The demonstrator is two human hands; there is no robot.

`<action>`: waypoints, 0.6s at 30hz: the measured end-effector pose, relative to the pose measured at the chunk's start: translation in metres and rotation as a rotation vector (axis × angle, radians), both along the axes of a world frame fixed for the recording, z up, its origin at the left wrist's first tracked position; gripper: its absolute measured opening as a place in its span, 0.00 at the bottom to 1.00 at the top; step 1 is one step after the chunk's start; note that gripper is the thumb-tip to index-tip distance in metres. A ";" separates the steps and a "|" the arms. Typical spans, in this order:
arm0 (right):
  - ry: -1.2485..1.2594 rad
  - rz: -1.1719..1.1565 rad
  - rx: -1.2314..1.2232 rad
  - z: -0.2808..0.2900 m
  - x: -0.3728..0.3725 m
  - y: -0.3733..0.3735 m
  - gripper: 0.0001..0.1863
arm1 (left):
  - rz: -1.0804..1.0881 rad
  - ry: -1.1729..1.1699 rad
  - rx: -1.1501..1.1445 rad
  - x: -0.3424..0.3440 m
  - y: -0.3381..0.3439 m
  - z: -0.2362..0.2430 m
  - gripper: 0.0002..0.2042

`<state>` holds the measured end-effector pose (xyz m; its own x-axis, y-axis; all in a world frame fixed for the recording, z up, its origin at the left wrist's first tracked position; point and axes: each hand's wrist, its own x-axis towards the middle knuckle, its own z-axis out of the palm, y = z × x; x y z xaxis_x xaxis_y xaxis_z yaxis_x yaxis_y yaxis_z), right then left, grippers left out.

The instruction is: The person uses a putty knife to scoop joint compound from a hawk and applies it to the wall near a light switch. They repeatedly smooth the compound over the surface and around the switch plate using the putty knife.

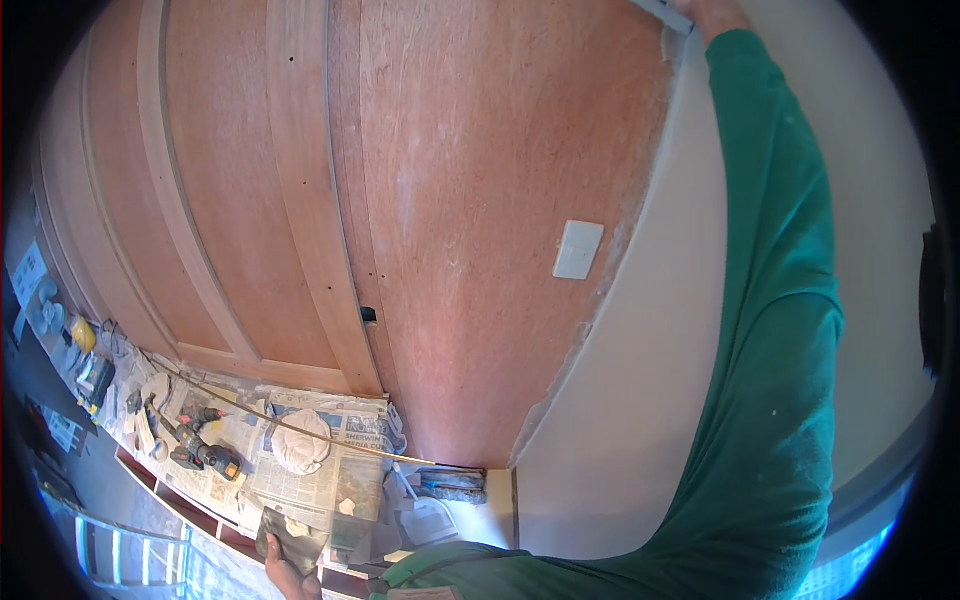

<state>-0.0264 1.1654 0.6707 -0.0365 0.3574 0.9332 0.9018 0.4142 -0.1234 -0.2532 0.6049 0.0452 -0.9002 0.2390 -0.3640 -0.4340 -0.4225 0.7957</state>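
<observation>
High at the top edge, my right hand [714,14] is partly cut off by the frame and closed around a scraper. The scraper's grey blade [662,13] lies against the seam between the reddish wood panel [500,180] and the pale wall [620,400]. A rough strip of whitish filler [553,398] runs down that seam. Low at the left, my left hand [287,574] grips the edge of a flat dark plate [290,540]. A lump of pale putty [296,526] sits on the plate.
A white switch plate [578,250] is mounted on the panel. Newspaper [300,470] covers the surface below, bearing a cordless drill [200,450], a crumpled white cloth [300,442] and a long thin strip [300,428]. A ladder [130,550] stands at lower left.
</observation>
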 end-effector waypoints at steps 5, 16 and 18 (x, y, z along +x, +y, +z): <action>-0.073 -0.147 0.021 0.073 -0.003 0.060 0.25 | 0.060 -0.056 0.006 0.000 0.003 -0.008 0.18; 0.909 1.301 0.021 0.075 -0.043 0.044 0.24 | 0.110 0.026 -0.094 0.022 0.023 0.028 0.20; 0.919 1.301 0.131 0.028 -0.053 0.007 0.22 | 0.047 0.033 -0.063 0.015 0.022 0.018 0.21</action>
